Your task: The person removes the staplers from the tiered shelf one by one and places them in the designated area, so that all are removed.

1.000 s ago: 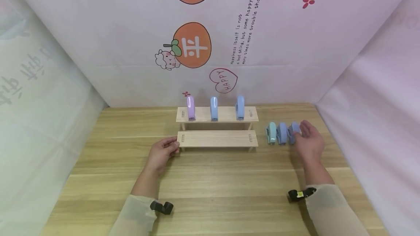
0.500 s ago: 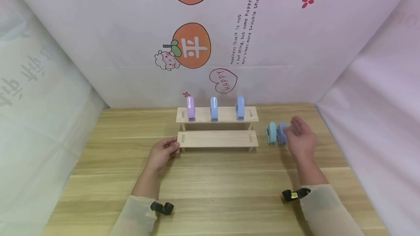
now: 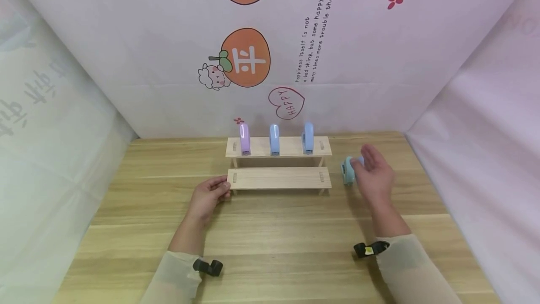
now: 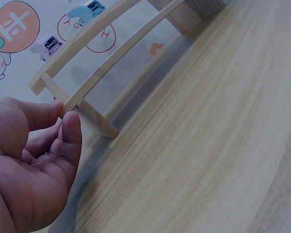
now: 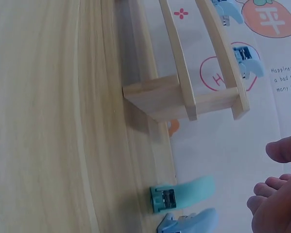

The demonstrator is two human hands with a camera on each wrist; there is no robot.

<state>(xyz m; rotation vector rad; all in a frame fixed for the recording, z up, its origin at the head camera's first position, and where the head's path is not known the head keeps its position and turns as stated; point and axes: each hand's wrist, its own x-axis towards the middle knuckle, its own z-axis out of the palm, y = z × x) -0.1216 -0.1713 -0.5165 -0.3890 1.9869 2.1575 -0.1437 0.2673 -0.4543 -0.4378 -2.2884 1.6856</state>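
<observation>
Head view: we see white cloth across the top, meeting a wood-grain table near mid-frame. We note its print: orange fruits upper centre, slanting text to their right, a red heart below, a red flower upper right. Pale sheets flank both sides. Light soft, pinkish toward the right.

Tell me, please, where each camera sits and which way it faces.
Head: on the head, facing forward and down at the wooden shelf; left hand, right hand and sleeves show.
Left wrist: on that wrist, looking along the shelf; the left hand pinches its corner.
Right wrist: on that wrist, facing the shelf's right end, teal stapler and blue stapler; part of the right hand shows.
Both wrist views share the shelf.
</observation>
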